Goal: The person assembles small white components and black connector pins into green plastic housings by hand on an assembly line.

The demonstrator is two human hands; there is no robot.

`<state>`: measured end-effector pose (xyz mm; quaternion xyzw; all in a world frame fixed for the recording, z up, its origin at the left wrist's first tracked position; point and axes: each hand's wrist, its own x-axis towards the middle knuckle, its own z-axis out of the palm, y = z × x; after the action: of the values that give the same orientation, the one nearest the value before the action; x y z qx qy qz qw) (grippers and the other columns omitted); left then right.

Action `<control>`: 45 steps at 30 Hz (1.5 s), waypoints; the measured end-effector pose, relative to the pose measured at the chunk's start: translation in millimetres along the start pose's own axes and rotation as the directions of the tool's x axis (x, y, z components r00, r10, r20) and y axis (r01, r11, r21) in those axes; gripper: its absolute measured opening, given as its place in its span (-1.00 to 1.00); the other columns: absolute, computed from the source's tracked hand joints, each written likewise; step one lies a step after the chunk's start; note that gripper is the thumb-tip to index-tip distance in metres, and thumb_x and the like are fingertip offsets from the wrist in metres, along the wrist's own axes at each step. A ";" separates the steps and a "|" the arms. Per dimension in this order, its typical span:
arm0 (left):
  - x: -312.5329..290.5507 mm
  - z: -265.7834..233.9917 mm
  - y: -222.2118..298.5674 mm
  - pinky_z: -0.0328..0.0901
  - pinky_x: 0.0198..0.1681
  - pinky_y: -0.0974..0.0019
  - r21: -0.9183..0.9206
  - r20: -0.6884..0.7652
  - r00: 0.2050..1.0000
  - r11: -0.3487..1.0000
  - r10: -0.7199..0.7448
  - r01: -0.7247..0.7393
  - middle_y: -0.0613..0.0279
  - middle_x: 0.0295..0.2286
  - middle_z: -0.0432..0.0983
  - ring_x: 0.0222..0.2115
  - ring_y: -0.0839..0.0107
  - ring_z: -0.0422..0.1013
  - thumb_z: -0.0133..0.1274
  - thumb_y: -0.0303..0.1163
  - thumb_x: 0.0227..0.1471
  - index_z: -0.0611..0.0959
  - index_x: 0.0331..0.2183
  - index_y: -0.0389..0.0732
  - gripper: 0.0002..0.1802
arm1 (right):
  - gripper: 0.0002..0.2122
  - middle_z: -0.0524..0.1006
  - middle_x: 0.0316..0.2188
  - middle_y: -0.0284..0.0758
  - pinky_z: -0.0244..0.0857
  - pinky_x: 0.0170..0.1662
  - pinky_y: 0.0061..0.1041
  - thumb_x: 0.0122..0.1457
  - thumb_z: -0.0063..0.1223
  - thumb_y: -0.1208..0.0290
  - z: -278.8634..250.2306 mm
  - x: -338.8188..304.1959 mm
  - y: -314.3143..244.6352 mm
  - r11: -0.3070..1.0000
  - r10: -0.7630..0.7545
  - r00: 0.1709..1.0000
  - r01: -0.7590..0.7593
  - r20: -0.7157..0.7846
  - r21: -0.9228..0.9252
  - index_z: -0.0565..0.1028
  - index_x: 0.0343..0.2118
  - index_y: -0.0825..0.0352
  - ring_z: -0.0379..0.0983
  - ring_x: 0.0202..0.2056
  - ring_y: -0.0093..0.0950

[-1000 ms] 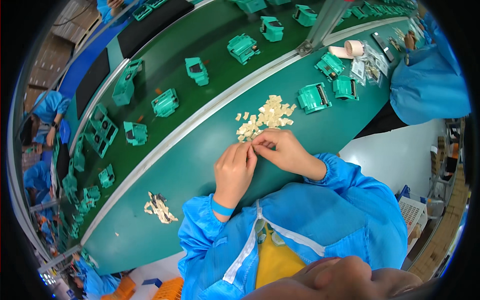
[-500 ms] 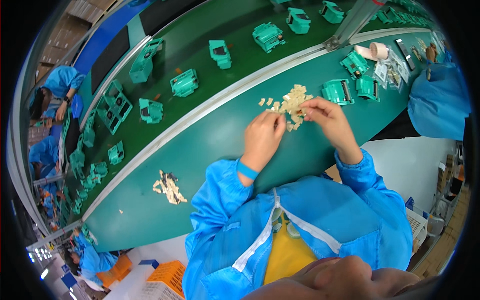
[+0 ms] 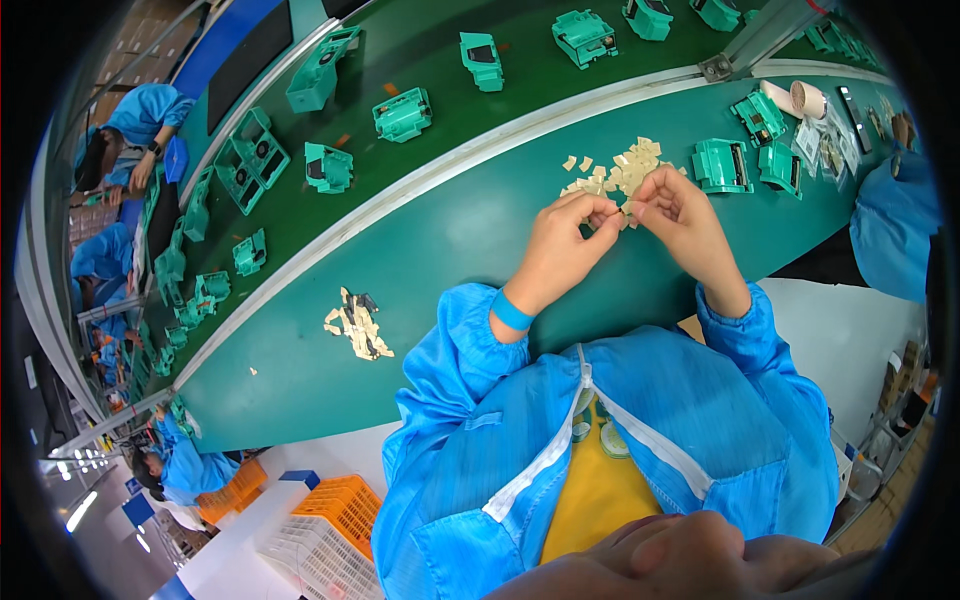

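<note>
My left hand (image 3: 566,247), with a blue band at the wrist, is closed in a pinch. Opposite it, my right hand (image 3: 690,228) is pinched too, and the fingertips of both meet at a small cream-coloured piece partly hidden by the fingers. Just beyond them spreads a loose pile of small, flat cream pieces (image 3: 632,165) on the green table (image 3: 450,250). A second heap of cream and dark scraps (image 3: 358,325) lies farther left on the same table.
Past a pale metal rail (image 3: 400,190), a green conveyor carries several teal plastic housings (image 3: 403,115). More teal housings (image 3: 722,166) stand to the right, near clear plastic bags (image 3: 826,148) and a tape roll (image 3: 808,98). A co-worker's blue sleeve (image 3: 890,225) is at the right edge.
The view has shifted, so the table and conveyor appear farther right and higher. My hands have come together at their fingertips, where before they were apart.
</note>
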<state>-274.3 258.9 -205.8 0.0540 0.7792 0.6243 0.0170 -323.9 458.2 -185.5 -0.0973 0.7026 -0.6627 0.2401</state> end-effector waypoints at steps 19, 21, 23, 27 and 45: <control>-7.0 -0.3 3.5 0.41 -0.26 0.31 0.026 -0.009 1.000 1.000 -0.007 0.007 0.12 -0.35 0.63 -0.34 0.33 0.54 0.20 -0.42 0.12 0.71 -0.25 -0.33 -0.81 | -0.91 0.51 -0.47 -0.18 0.39 -0.30 -0.24 -0.07 0.19 0.62 10.0 1.2 -20.1 0.565 -0.452 0.866 0.463 0.213 -0.683 0.54 -0.45 0.45 0.48 -0.40 -0.17; -8.0 -0.6 3.5 0.41 -0.26 0.31 0.032 -0.003 1.000 0.999 -0.012 0.012 0.12 -0.35 0.63 -0.34 0.33 0.54 0.20 -0.42 0.11 0.71 -0.25 -0.33 -0.82 | -0.91 0.51 -0.47 -0.18 0.38 -0.30 -0.24 -0.06 0.18 0.62 9.4 1.8 -19.2 0.557 -0.452 0.862 0.474 0.230 -0.682 0.54 -0.45 0.45 0.48 -0.39 -0.17; -9.2 -2.1 3.8 0.41 -0.27 0.30 0.022 -0.001 1.000 0.999 -0.026 0.026 0.12 -0.34 0.64 -0.34 0.33 0.54 0.20 -0.43 0.11 0.71 -0.25 -0.32 -0.82 | -0.92 0.51 -0.45 -0.17 0.38 -0.30 -0.26 -0.06 0.17 0.63 10.6 2.5 -17.7 0.574 -0.452 0.863 0.475 0.225 -0.667 0.53 -0.45 0.44 0.48 -0.40 -0.17; -7.6 1.9 2.3 0.41 -0.27 0.31 0.025 -0.014 1.000 1.000 0.002 -0.001 0.12 -0.34 0.64 -0.33 0.34 0.54 0.20 -0.43 0.11 0.71 -0.24 -0.33 -0.81 | -0.93 0.52 -0.45 -0.17 0.38 -0.31 -0.29 -0.03 0.18 0.61 -2.4 9.8 -16.3 0.561 -0.468 0.867 0.439 0.168 -0.702 0.53 -0.45 0.45 0.48 -0.42 -0.20; -9.1 -9.3 -12.0 0.33 -0.24 0.17 0.671 -0.108 0.809 0.643 0.577 -0.369 0.23 -0.39 0.57 -0.36 0.23 0.47 0.26 -0.55 -0.09 0.65 -0.35 -0.21 -0.83 | -0.77 0.49 -0.59 -0.41 0.28 -0.48 -0.62 0.24 0.22 0.31 8.5 49.4 -18.4 0.923 0.375 0.925 -0.366 0.061 -0.120 0.53 -0.49 0.34 0.42 -0.56 -0.63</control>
<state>-266.8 246.3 -215.8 0.1618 0.8891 0.3138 -0.2913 -366.1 426.4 -177.8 -0.0027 0.7321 -0.5624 0.3843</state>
